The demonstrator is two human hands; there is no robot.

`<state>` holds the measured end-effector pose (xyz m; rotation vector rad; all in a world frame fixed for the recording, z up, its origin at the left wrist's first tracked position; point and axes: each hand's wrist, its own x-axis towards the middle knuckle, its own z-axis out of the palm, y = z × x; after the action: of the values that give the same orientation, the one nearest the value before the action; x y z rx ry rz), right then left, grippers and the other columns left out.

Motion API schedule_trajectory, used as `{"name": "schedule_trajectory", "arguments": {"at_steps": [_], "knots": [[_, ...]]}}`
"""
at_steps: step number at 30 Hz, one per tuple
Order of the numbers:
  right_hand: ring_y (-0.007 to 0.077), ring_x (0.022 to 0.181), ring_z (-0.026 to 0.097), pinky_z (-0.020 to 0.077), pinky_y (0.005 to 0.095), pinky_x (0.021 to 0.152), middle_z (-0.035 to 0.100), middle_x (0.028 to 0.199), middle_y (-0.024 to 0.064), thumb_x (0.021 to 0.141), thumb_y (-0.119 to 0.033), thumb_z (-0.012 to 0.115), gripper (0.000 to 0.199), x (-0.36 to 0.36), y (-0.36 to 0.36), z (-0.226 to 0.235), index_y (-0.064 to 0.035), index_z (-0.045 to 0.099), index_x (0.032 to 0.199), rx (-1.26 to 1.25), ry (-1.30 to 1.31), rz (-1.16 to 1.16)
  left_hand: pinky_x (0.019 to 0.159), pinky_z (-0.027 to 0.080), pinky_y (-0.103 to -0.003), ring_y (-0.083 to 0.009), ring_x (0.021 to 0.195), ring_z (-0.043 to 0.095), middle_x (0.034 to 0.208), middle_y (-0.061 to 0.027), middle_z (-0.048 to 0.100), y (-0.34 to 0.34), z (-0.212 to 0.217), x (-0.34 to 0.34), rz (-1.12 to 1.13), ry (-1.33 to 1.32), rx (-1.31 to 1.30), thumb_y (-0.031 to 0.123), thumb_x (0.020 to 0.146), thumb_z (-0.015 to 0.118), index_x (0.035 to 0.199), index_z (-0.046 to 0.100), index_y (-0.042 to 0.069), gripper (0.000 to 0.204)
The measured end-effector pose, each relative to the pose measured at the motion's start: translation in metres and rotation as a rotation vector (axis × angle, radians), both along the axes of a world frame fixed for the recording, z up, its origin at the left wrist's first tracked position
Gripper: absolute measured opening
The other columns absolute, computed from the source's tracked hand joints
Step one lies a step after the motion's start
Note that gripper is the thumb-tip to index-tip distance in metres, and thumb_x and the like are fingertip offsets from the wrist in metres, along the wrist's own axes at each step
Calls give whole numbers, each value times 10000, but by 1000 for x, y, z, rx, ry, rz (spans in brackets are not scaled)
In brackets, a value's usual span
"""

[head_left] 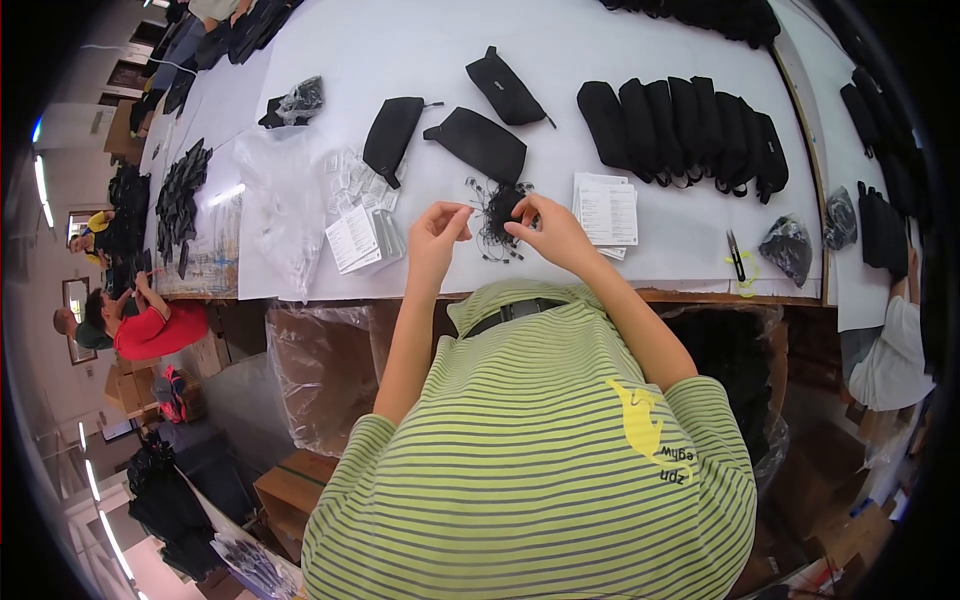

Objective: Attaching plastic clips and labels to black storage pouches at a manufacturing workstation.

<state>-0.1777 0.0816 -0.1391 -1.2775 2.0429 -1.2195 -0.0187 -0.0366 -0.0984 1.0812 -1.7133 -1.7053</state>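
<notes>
My left hand (438, 232) and my right hand (548, 228) are raised over the near edge of a white table (420, 40). Between them lies a tangled pile of thin black string loops (497, 218). My right hand's fingertips pinch into the pile's right side. The thumb and forefinger of my left hand are pinched together just left of the pile, seemingly on one thin string, though it is too fine to see clearly. A black zip pouch (480, 143) lies just beyond the pile.
Two more loose pouches (392, 135) (505, 88) and a packed row of black pouches (690, 130) lie further back. White paper cards (606, 212) (358, 240), clear plastic bags (280, 200) and small snips (737, 255) lie around. Other people sit at the left (150, 328) and right (895, 350).
</notes>
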Motion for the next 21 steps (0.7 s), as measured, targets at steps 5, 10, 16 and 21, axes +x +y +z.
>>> {"name": "schedule_trajectory", "arguments": {"at_steps": [5,10,16,21], "knots": [[55,573,485,388,195,521,644,774,-13,897,-393,561,366,6,-6,13,-62,700,969,193,-1010,125,583,419,-212,-61,608,507,678,0,573,17,1,-4,-355,-47,153,146,873,628,905,623,-2,152],[50,594,519,403,205,525,649,760,53,952,-315,497,347,-17,0,14,-16,671,983,-79,-1082,-43,566,401,-203,-60,601,493,663,4,558,34,11,-4,-425,-254,187,144,861,632,872,621,-20,164],[67,523,490,380,196,496,593,649,41,969,-314,457,370,-19,6,22,-24,633,822,-184,-1128,-76,636,446,-248,-110,693,569,763,-53,614,29,-21,16,-444,-215,202,163,853,642,884,624,-11,178],[56,454,427,316,195,446,511,535,5,962,-329,472,409,-22,23,42,-63,580,671,-9,-963,60,954,343,-409,-277,1095,476,1124,-133,544,-26,-34,43,165,-416,-824,216,799,667,1081,567,29,353]]}}
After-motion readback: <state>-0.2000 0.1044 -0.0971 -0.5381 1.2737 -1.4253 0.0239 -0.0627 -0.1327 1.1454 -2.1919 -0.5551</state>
